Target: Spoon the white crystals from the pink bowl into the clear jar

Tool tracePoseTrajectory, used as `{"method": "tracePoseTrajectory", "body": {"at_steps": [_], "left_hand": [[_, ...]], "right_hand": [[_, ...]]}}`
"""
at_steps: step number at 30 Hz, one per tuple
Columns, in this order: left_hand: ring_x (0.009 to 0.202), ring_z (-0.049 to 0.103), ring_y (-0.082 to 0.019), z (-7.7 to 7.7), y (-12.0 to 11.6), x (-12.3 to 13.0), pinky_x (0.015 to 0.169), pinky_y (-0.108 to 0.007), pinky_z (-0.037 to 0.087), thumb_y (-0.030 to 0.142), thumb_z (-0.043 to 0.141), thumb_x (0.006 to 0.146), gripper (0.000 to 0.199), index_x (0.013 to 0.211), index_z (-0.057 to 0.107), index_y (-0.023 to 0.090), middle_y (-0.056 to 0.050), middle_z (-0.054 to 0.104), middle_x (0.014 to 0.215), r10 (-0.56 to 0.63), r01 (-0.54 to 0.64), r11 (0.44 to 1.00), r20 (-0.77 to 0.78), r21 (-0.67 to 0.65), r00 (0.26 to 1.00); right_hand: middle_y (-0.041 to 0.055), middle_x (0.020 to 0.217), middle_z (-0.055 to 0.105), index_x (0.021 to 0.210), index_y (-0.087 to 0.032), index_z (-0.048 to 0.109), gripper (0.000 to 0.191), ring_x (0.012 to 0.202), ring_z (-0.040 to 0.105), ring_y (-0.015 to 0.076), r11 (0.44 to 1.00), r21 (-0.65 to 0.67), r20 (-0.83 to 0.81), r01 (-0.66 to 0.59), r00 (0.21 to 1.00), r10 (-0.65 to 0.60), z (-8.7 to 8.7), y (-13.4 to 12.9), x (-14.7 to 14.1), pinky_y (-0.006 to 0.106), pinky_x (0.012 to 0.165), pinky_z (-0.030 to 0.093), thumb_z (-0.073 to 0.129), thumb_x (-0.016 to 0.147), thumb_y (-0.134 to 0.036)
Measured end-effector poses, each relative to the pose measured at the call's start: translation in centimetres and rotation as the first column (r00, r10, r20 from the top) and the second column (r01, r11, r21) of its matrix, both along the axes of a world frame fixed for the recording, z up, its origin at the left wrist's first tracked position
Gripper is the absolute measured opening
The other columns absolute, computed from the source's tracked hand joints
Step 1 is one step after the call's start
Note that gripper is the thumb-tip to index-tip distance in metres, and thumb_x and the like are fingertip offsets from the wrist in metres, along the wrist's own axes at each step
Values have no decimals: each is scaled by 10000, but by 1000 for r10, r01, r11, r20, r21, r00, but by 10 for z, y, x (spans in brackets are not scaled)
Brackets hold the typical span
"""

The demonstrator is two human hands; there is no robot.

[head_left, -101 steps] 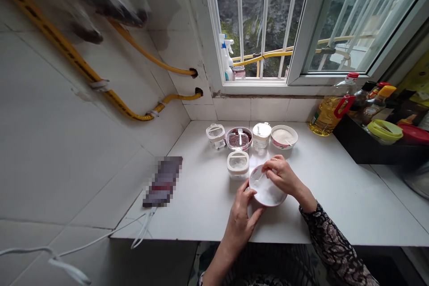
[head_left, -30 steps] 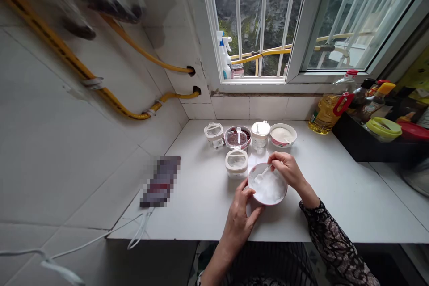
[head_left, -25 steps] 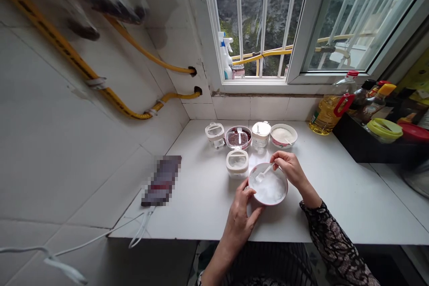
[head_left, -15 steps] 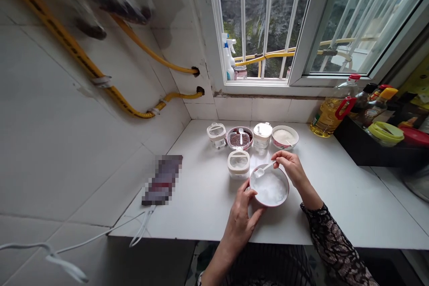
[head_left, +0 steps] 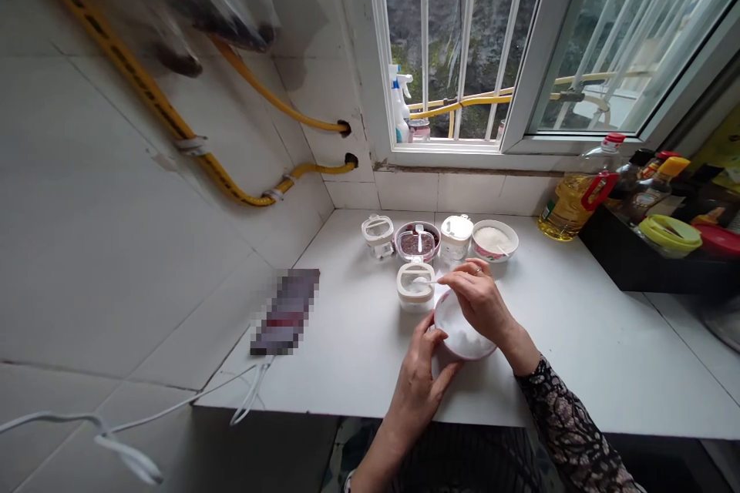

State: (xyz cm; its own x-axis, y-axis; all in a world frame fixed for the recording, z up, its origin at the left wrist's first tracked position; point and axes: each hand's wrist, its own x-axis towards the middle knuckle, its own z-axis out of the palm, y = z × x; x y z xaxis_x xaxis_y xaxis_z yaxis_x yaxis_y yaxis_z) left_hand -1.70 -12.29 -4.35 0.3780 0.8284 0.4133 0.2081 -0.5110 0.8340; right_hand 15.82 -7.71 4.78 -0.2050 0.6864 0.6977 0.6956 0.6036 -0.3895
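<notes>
Spoon (head_left: 426, 283) shifted from bowl (head_left: 469, 358) to jar (head_left: 415, 297) mouth; scooping apparently complete, transfer likely under way. Right hand (head_left: 477, 296) grip pinched spoon handle. Left hand (head_left: 417, 370) grip, half-curled, held bowl side. Bowl stood on tabletop (head_left: 578, 362) beside jar.

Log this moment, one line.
left hand: holding bowl | right hand: holding spoon | spoon: at top of front jar | bowl: white powder

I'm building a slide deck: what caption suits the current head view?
Left hand steadies a bowl; right hand holds a white spoon over a cream-rimmed container.
</notes>
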Motion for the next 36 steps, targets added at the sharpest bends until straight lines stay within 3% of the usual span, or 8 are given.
{"method": "tracePoseTrajectory", "body": {"at_steps": [5, 10, 17, 22, 26, 31, 36], "left_hand": [[1352, 557, -299, 4, 1, -1, 1074, -476, 517, 101, 655, 848, 381, 1163, 498, 248, -156, 466, 1489, 4, -3, 999, -23, 35, 1000], [1342, 565, -292, 5, 1, -1, 1070, -467, 522, 99, 652, 854, 380, 1166, 498, 252, -148, 473, 1476, 10, -9, 999, -18, 46, 1000], [1338, 571, -283, 1, 0, -1, 1050, -446, 546, 135, 643, 878, 352, 1184, 515, 250, -140, 464, 1486, -2, 2, 1000, -5, 10, 1000], [1312, 596, -276, 1, 1, -1, 1037, -433, 556, 137, 639, 878, 335, 1173, 524, 248, -139, 468, 1488, -7, 7, 1000, 18, 1, 1000], [1343, 568, -282, 1, 1, -1, 1056, -445, 540, 135, 656, 866, 355, 1175, 525, 250, -140, 472, 1489, 9, -9, 1000, -2, 7, 1000], [1336, 571, -281, 0, 1, 0, 1043, -444, 552, 131, 655, 861, 356, 1171, 526, 251, -139, 478, 1478, 10, -10, 1000, 14, 5, 1000], [1349, 560, -280, 2, 1, -1, 1065, -448, 531, 128, 653, 863, 350, 1168, 532, 251, -134, 490, 1466, 8, -8, 1000, 5, 9, 1000]], "right_hand": [[24, 724, 710, 894, -235, 679, 187, 787, 620, 232, 989, -27, -189, 145, 971, -148, 5, -6, 22, 405, 842, 457, 506, 928, -172], [0, 640, 637, 731, -226, 632, 202, 654, 568, 193, 981, -87, -24, 173, 984, -175, -1, -7, 37, 395, 858, 424, 490, 847, -142], [-15, 576, 609, 664, -217, 596, 221, 593, 514, 164, 968, -210, 114, 138, 987, -116, -12, -3, 28, 372, 854, 388, 473, 821, -121], [-14, 589, 654, 646, -222, 624, 228, 633, 579, 171, 938, -303, -40, 169, 981, -190, -13, -1, 32, 352, 837, 412, 450, 768, -139], [-24, 497, 600, 592, -225, 618, 223, 566, 565, 167, 920, -345, -182, 187, 948, -261, -8, -1, 38, 325, 747, 443, 451, 729, -167], [-20, 479, 573, 606, -213, 638, 194, 490, 524, 152, 865, -494, -389, 84, 869, -307, -4, -2, 39, 274, 546, 401, 470, 701, -223], [-11, 478, 573, 587, -200, 645, 180, 497, 532, 152, 831, -556, -501, 8, 795, -343, -4, -1, 40, 273, 547, 425, 490, 665, -249]]}}
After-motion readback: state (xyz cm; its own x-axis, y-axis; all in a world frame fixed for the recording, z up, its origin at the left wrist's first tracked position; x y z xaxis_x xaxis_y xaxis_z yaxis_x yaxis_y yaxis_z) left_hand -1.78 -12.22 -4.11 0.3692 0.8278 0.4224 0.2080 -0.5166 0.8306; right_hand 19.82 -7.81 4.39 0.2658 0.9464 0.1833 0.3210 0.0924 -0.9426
